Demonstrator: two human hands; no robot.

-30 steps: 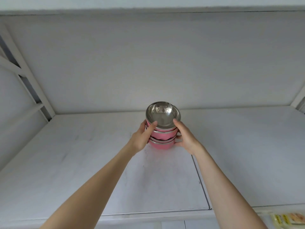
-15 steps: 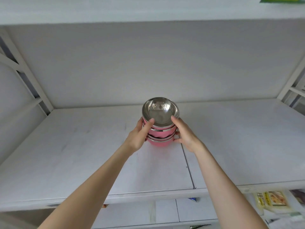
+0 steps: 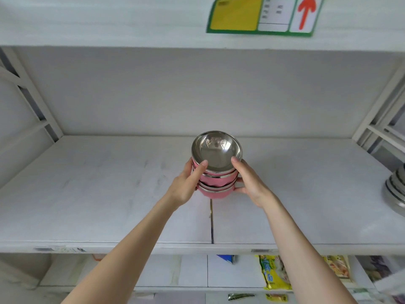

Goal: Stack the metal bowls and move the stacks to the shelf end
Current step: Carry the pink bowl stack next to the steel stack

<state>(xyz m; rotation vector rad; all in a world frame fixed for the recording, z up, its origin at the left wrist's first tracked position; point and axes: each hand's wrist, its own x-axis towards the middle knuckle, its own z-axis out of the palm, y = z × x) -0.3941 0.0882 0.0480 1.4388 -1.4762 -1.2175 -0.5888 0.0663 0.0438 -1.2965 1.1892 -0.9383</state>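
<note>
A stack of pink-sided metal bowls [image 3: 215, 172] with shiny steel insides is in the middle of the white shelf [image 3: 109, 194]. My left hand [image 3: 186, 185] grips the stack's left side, thumb on the top rim. My right hand [image 3: 249, 183] grips its right side, thumb on the rim and fingers curled round the lower bowls. Whether the stack's base touches the shelf board I cannot tell. A second stack of grey metal bowls [image 3: 395, 191] stands at the shelf's right edge, partly cut off by the frame.
White shelf uprights [image 3: 372, 115] close the right end and slanted braces [image 3: 32, 97] the left. A yellow and green label [image 3: 260, 15] hangs on the shelf above. Yellow food packets [image 3: 275, 273] lie on the lower shelf.
The view has pulled back and tilted up, showing the label above, the lower shelf and the grey stack at the right. Both hands still hold the pink stack, which has shifted rightward along the shelf.
</note>
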